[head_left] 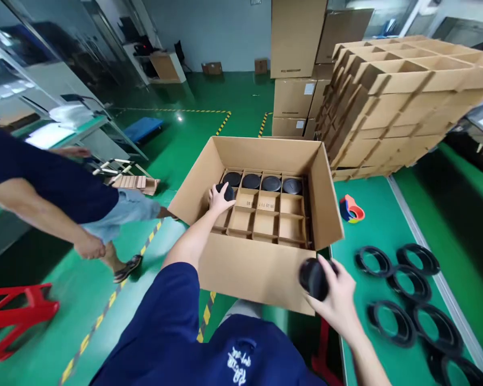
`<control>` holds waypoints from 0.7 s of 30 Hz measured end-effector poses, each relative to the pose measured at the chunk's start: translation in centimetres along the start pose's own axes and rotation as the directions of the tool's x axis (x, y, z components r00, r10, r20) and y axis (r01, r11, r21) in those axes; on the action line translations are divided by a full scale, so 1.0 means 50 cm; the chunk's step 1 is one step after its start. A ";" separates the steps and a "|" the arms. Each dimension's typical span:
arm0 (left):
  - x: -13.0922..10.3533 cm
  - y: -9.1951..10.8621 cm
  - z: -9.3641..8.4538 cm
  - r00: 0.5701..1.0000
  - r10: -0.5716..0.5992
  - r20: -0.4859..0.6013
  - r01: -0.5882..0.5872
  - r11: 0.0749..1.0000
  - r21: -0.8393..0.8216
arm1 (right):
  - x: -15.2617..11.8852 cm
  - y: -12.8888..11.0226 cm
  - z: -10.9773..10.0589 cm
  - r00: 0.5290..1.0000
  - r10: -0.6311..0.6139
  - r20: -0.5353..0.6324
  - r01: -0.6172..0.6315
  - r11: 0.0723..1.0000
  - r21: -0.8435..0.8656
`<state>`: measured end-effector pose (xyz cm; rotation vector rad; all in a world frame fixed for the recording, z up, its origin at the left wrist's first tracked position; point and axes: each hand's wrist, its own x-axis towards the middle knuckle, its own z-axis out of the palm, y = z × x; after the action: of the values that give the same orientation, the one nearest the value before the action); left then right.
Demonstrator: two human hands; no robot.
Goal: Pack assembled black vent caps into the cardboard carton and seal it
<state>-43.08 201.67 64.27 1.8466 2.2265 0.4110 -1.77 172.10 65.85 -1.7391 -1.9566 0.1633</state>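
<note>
An open cardboard box (257, 268) stands in front of me, fitted with a cardboard divider grid (253, 216). Round black parts (271, 184) fill the far row of its compartments. At the left side of the grid, my left hand (219, 202) grips another round black part (227, 192), just nearer to me than that row. My right hand (338, 297) is closed around a black cylindrical part (314, 279), held above the box's near right corner. The palm-side fingers of both hands are partly hidden.
On the green table (358, 230) at right lie several black rings (409, 284) and colored tape rolls (351, 209). Stacked cardboard dividers (402, 118) and closed cartons (293, 99) rise behind. A person (56, 187) walks at left, near a red stand (20, 316).
</note>
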 end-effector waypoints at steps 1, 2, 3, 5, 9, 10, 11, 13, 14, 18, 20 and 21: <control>0.040 -0.022 0.009 0.999 -0.001 0.034 0.000 1.000 0.022 | 0.078 -0.053 0.051 0.997 -0.040 0.060 0.039 0.999 0.020; 0.074 -0.040 0.020 0.998 0.006 0.066 -0.008 0.999 0.044 | 0.158 -0.100 0.101 0.991 -0.056 0.118 0.052 0.998 0.034; 0.102 -0.056 0.034 0.995 0.023 0.098 -0.029 0.998 0.064 | 0.238 -0.142 0.151 0.984 -0.049 0.170 0.043 0.998 0.036; 0.143 -0.081 0.063 0.986 0.074 0.147 -0.088 0.992 0.092 | 0.390 -0.210 0.246 0.965 -0.013 0.264 0.010 1.000 0.016; 0.182 -0.117 0.110 0.971 0.163 0.176 -0.184 0.977 0.109 | 0.624 -0.291 0.411 0.915 0.068 0.397 -0.036 0.996 -0.087; 0.186 -0.125 0.120 0.969 0.175 0.175 -0.196 0.975 0.107 | 0.660 -0.301 0.446 0.901 0.091 0.424 -0.044 0.992 -0.120; 0.189 -0.132 0.129 0.966 0.187 0.177 -0.207 0.973 0.103 | 0.686 -0.308 0.478 0.885 0.114 0.452 -0.048 0.987 -0.154; 0.193 -0.143 0.145 0.962 0.203 0.182 -0.221 0.972 0.084 | 0.712 -0.312 0.530 0.847 0.151 0.510 -0.047 0.976 -0.212; 0.193 -0.147 0.153 0.960 0.207 0.188 -0.224 0.972 0.073 | 0.713 -0.309 0.550 0.828 0.163 0.536 -0.041 0.972 -0.232; 0.191 -0.159 0.180 0.953 0.220 0.209 -0.237 0.970 0.059 | 0.687 -0.280 0.603 0.788 0.126 0.602 0.013 0.975 -0.221; 0.193 -0.170 0.183 0.943 0.251 0.219 -0.272 0.959 0.076 | 0.680 -0.266 0.622 0.796 0.091 0.599 0.037 0.979 -0.198; 0.195 -0.178 0.181 0.934 0.273 0.231 -0.299 0.950 0.086 | 0.681 -0.262 0.631 0.806 0.080 0.587 0.040 0.981 -0.189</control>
<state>-49.99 210.37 52.80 2.1728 1.8823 0.1147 -29.18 210.00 54.09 -2.0034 -2.4592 0.6134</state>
